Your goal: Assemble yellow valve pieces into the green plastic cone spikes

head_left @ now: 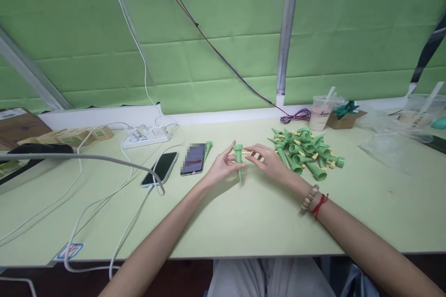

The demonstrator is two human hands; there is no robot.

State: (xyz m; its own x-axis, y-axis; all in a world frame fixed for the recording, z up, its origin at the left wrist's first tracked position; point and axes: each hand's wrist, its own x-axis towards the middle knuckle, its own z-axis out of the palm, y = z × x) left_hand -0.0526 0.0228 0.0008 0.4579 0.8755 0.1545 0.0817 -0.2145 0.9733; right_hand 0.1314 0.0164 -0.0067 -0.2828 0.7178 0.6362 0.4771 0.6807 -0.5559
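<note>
Desk [244,222]: near edge open; pile of green spikes [304,153] blocks the right, phones [193,160] and cables [104,195] the left.

Head view, down over table [244,222]

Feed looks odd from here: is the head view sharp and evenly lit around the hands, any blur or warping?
Head view: soft even light, faint shadows under the left hand and right hand; green spike between them sharp; one phone screen pixelated; table edges bowed by the wide lens.
</note>
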